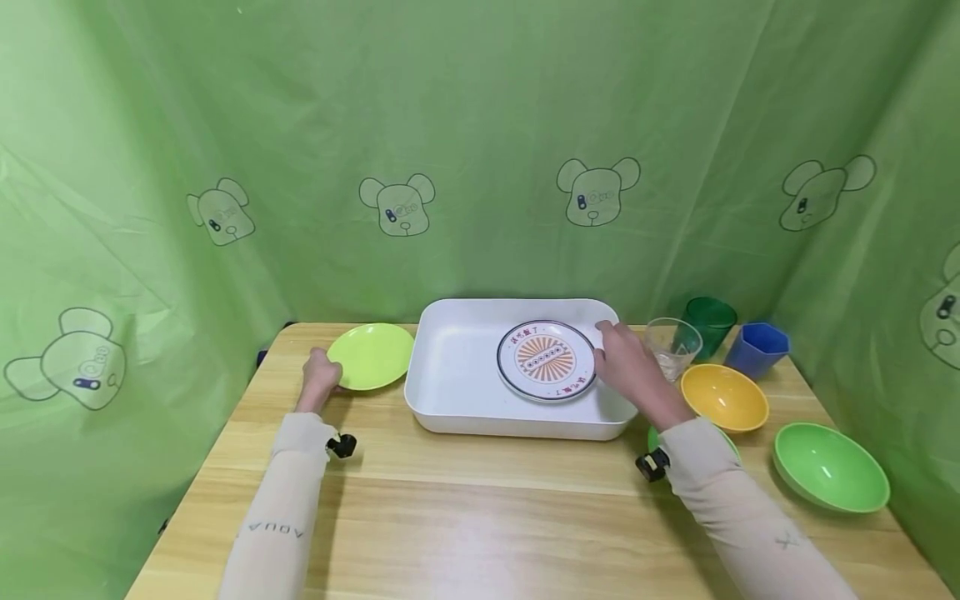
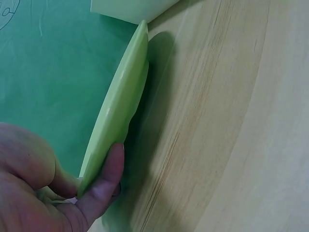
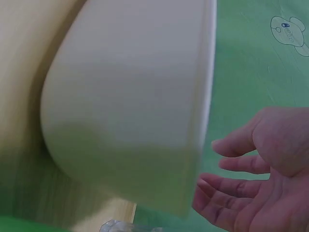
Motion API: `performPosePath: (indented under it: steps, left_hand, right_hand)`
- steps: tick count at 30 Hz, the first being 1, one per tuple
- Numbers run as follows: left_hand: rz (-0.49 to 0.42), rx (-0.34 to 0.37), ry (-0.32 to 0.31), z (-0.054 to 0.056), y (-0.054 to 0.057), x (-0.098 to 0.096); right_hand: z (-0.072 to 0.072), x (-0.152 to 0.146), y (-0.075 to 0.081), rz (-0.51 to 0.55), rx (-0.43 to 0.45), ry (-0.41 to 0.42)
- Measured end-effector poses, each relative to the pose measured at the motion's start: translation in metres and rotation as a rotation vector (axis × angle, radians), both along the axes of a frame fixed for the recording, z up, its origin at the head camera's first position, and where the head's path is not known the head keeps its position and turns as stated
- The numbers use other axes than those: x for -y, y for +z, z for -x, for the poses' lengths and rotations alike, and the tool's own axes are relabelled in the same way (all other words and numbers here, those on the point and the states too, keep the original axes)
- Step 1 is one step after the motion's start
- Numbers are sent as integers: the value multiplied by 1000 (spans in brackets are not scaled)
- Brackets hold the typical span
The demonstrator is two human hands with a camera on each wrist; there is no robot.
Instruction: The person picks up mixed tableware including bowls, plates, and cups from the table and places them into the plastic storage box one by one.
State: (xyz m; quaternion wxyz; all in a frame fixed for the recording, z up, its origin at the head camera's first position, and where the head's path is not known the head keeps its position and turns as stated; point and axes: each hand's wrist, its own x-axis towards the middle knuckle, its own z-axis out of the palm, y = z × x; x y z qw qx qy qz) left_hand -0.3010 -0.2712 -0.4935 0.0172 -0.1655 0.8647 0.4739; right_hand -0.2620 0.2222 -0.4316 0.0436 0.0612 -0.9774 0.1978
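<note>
My left hand (image 1: 321,371) pinches the near-left rim of a yellow-green plate (image 1: 372,357), left of a white rectangular tub (image 1: 450,367). In the left wrist view this plate (image 2: 113,106) is seen edge-on, thumb on one side, its shadow falling on the wood. Inside the tub, toward its right, lies a white plate (image 1: 546,362) with a dark rim and an orange ray pattern. My right hand (image 1: 636,365) is over the tub's right rim, fingertips close to that plate's edge. The right wrist view shows the right hand (image 3: 270,179) with loosely bent fingers and nothing between them.
Right of the tub stand a clear glass (image 1: 678,342), a dark green cup (image 1: 711,325) and a blue cup (image 1: 757,350). Nearer are an orange bowl (image 1: 724,398) and a green bowl (image 1: 831,467). My right sleeve partly covers another green dish (image 1: 655,438). Green curtain (image 1: 495,100) surrounds the table.
</note>
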Motion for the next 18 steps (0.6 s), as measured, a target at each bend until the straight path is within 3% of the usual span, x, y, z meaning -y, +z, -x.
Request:
performPosePath:
  steps: [12, 18]
  left_hand:
    - [-58, -79, 17, -8, 10, -5]
    - [-134, -162, 51, -9, 19, -10]
  right_hand:
    - [-13, -18, -7, 40, -137, -33]
    - [-18, -25, -13, 15, -139, -51]
